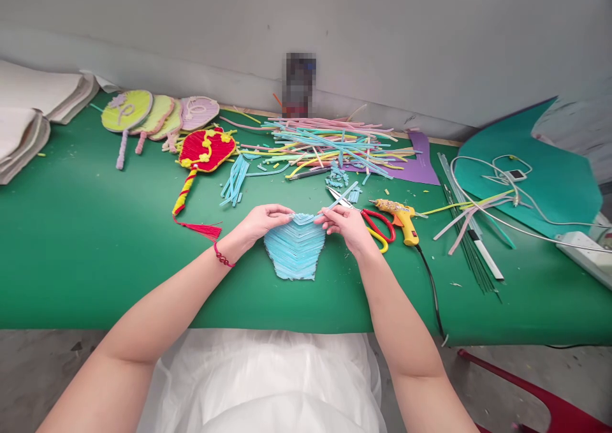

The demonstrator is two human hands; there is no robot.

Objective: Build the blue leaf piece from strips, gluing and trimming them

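Observation:
Light blue pipe cleaners laid in a chevron pattern make up a flat panel (295,252) in front of me on the green table. At the panel's upper left edge, my left hand (264,222) is closed, thumb and fingers pinching it. My right hand (345,224) pinches a single light blue pipe cleaner (348,192) at the upper right of the panel; its free end points up and away. Scissors (379,221) with red and yellow handles lie just beyond and right of that hand, partly hidden by it. Cut blue pieces (337,175) lie beyond the panel.
A yellow glue gun (400,219) with a black cord lies right. Loose pipe cleaners (329,141) are heaped at the back. A red fan (208,150) with a tassel and several pastel fans (127,111) lie left. A power strip (586,249) and white cable (538,219) are far right.

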